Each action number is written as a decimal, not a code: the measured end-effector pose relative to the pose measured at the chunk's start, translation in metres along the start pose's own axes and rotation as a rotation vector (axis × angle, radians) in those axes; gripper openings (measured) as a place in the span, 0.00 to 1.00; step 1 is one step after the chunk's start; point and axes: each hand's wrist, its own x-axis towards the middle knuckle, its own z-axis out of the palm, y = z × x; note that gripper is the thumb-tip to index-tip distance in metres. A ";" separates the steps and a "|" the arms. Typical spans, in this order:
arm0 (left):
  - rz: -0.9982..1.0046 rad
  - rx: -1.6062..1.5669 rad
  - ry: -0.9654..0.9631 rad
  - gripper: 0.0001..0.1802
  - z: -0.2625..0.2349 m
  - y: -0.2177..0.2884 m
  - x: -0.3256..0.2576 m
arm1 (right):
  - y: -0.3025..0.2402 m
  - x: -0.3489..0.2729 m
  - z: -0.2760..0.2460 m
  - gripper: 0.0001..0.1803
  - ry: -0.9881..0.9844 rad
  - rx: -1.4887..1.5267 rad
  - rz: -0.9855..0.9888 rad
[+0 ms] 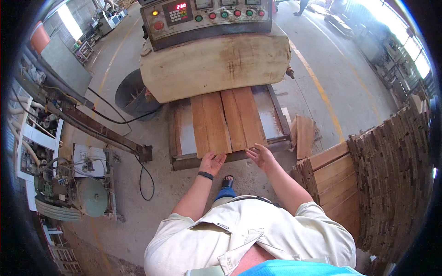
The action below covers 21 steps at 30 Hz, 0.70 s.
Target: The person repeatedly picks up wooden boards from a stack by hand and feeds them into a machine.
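Two long brown wooden boards, the left board [211, 123] and the right board [244, 117], lie side by side on the bed [188, 131] of a woodworking machine. Their far ends pass out of sight beneath its cream hood [214, 64]. My left hand [212, 162], with a dark band at the wrist, is palm up at the near end of the left board, fingers outstretched. At the right board's near end is my right hand [261, 157], its fingers apart and close to the edge. Whether the fingertips press on the wood is hard to see.
A control panel [209, 19] with buttons and a lit display tops the machine. Tall stacks of boards [391, 170] stand at my right, beside a lower pile [336, 184]. A dark tub [133, 94], a steel beam [106, 129] and cables lie leftward.
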 end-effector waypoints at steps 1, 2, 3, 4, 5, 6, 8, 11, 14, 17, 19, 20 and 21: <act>-0.002 -0.023 -0.044 0.16 0.001 0.005 0.007 | -0.003 0.006 0.009 0.33 0.015 -0.008 -0.001; -0.004 -0.020 -0.045 0.16 0.002 0.011 0.012 | -0.005 0.011 0.018 0.34 0.030 -0.015 -0.002; 0.006 0.008 -0.049 0.20 0.006 0.015 0.019 | -0.008 0.022 0.020 0.34 0.031 -0.012 -0.011; 0.017 0.035 -0.054 0.24 0.010 0.021 0.027 | -0.010 0.033 0.023 0.33 0.025 0.016 0.008; 0.011 0.038 -0.059 0.24 0.015 0.027 0.035 | -0.013 0.045 0.026 0.31 0.018 0.043 0.027; 0.003 0.032 -0.053 0.23 0.018 0.033 0.041 | -0.015 0.054 0.030 0.31 0.020 0.043 0.025; -0.006 0.023 -0.047 0.21 0.025 0.045 0.054 | -0.019 0.072 0.039 0.26 0.033 0.061 0.005; -0.029 0.067 -0.103 0.20 0.036 0.060 0.066 | -0.025 0.088 0.054 0.23 0.087 0.052 -0.045; -0.109 -0.007 0.075 0.18 0.051 0.068 0.074 | -0.034 0.102 0.055 0.21 0.001 0.011 -0.056; -0.079 0.022 -0.012 0.17 0.052 0.075 0.080 | -0.038 0.110 0.071 0.21 0.098 0.038 -0.056; -0.033 0.093 -0.056 0.18 0.054 0.081 0.088 | -0.039 0.113 0.080 0.20 0.060 0.053 -0.070; -0.042 0.095 -0.053 0.18 0.054 0.084 0.091 | -0.040 0.114 0.084 0.18 0.016 0.065 -0.083; -0.040 0.106 -0.070 0.19 0.055 0.087 0.095 | -0.041 0.116 0.088 0.18 0.025 0.072 -0.088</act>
